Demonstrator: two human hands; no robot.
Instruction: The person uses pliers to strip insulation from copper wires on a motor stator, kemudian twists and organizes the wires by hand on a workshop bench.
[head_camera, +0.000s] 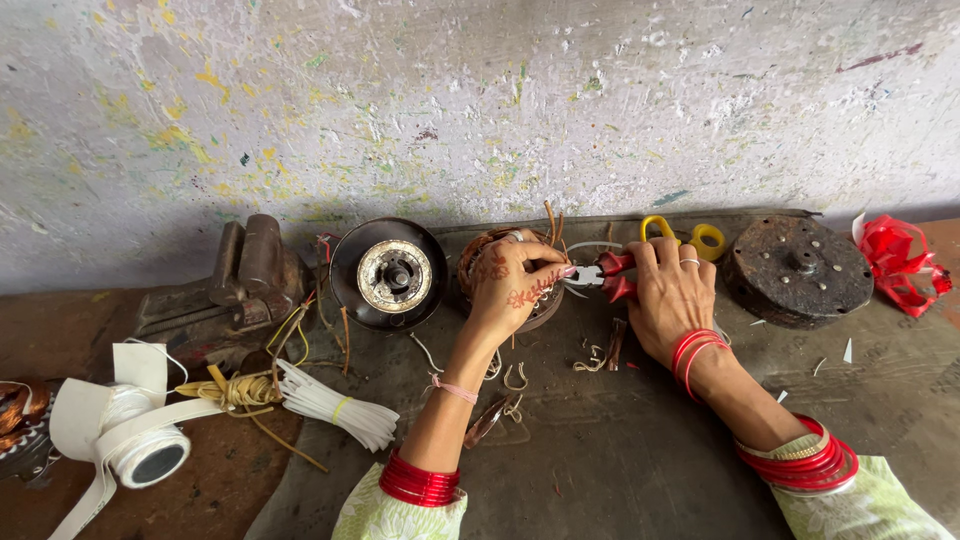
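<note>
Head view, right hand (672, 290) gripping red pliers (606, 276) — left hand (512, 285) pinching wire at stator (500, 275), wrists bent

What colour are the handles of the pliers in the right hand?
Red, seen in the head view: the pliers sit in the right hand.

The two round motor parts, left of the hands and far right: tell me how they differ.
The left disc is dark and smooth, with a pale ring and hub at its centre; the right disc is rusty brown, studded with small bolts. The left one sits beside the vise amid loose wires; the right one lies next to red ribbon. Both are round metal pieces lying flat on the bench by the wall.
</note>
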